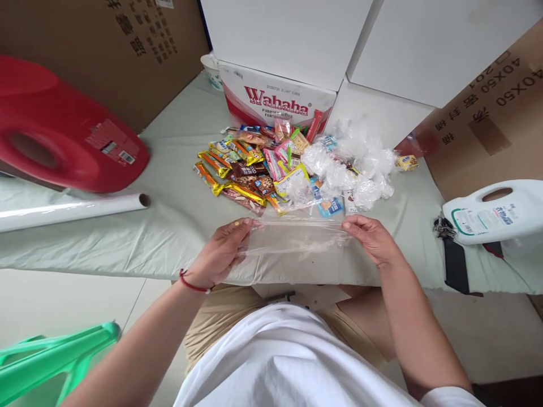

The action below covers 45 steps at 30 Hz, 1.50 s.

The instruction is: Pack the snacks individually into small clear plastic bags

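A clear plastic bag [292,234] is stretched flat between my two hands, just over the front part of the cloth-covered table. My left hand [227,249], with a red string at the wrist, pinches its left end. On the other side, my right hand [371,237] grips the top right corner between thumb and fingers. Right beyond the bag lies a heap of wrapped snacks [246,169] in yellow, brown and pink packaging. Crumpled clear plastic bags [356,158] are piled at the heap's right side, partly covering some snacks.
A red jug [63,135] and a plastic-wrapped roll [76,210] lie on the left. Behind the snacks stands a Wahaha carton [275,93], with a paper cup [212,70] beside it. A white detergent bottle [500,212] and keys [444,227] lie right. A green stool [63,353] stands below left.
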Tool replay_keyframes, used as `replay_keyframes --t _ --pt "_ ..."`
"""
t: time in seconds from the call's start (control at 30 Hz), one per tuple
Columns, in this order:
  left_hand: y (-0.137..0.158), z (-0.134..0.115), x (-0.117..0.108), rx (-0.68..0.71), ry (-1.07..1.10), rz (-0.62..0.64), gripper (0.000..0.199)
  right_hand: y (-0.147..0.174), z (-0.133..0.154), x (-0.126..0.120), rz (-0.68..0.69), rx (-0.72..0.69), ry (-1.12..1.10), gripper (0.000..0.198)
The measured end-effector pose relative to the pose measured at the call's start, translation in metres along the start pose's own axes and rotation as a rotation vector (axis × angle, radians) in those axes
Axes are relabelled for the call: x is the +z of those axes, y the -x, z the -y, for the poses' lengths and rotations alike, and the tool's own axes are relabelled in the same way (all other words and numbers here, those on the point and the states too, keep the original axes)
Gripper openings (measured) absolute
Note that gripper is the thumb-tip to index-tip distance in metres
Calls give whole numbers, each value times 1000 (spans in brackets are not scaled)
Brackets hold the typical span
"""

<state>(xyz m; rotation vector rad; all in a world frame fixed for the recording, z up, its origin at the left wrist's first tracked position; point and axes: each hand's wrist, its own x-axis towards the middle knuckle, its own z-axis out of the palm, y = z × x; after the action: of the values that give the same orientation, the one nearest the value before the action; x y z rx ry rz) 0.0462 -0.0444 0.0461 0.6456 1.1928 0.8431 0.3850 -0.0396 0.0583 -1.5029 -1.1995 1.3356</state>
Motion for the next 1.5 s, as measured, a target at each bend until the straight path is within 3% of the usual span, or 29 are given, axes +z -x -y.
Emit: replay_keyframes --t 0.13,0.3,0.4,0.47,0.6,0.67,0.73,0.83,0.93,1.0,1.1,1.17,1.33,1.5 --pt "18 -3 -18 -105 -71 91 63 10 11 -10 61 -158 -22 32" --pt "43 -6 -37 -150 -83 109 61 19 21 -9 160 88 -3 40" --pt "45 -10 -49 -162 -100 62 59 17 24 -1 217 167 25 45" --pt "42 -10 -56 -64 -99 -92 56 11 21 13 209 212 -51 50" --pt "44 9 -62 269 -48 -679 47 1 2 52 112 284 -212 57" --pt "58 28 -61 299 14 -821 42 1 -6 66 100 284 -256 55" --pt "76 50 -56 169 82 -717 47 6 -9 75 80 263 -279 52" --pt "94 72 -39 -140 155 -263 69 19 -5 87 61 224 -278 50" --pt "88 77 -11 -343 159 94 86 37 -1 104 89 181 -233 50" --pt "75 75 7 -427 141 197 89 49 -2 115 136 152 -178 48" --pt "58 74 19 -380 137 150 66 56 -6 115 156 111 -120 44" --pt "52 76 13 -304 166 122 55 52 -10 100 78 103 -127 44" --pt "54 78 -32 -196 137 116 53 28 -23 41 -120 129 -157 52" --pt "64 80 -71 -120 -77 34 50 15 -35 15 -49 163 -92 53"
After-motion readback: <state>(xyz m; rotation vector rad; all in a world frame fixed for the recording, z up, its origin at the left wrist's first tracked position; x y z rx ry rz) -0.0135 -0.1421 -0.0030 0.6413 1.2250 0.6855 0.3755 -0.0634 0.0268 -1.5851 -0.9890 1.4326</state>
